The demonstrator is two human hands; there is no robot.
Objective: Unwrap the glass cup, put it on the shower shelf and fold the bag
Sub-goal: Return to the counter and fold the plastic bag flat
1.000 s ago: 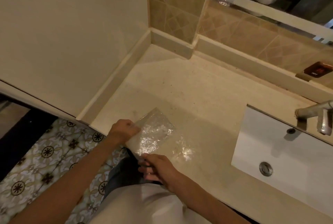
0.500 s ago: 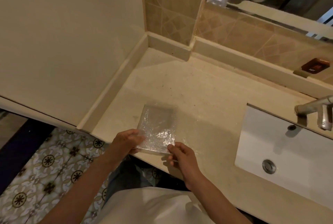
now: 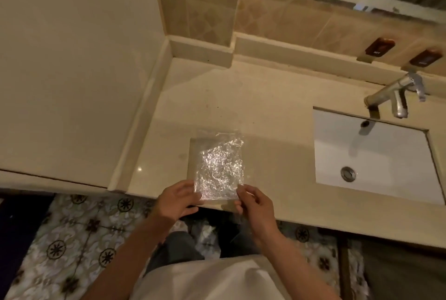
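Bag (image 3: 218, 167) of clear crinkled plastic lies folded into a flat rectangle near the front edge of the beige stone counter (image 3: 265, 111), its long axis running from 6 to 12 o'clock and its near short edge at the hands. Left hand (image 3: 177, 199) pinches the 7 o'clock corner with curled fingers; right hand (image 3: 257, 205) pinches the 5 o'clock corner likewise. At 3 o'clock, well apart, sits a white rectangular sink (image 3: 376, 155) with a round metal drain (image 3: 348, 173); a chrome tap (image 3: 395, 94) stands at 2 o'clock. A cream wall panel (image 3: 72, 58) bounds the counter at 9 o'clock, tan tiles (image 3: 200, 3) at 12. Patterned floor tiles (image 3: 79, 239) show below.
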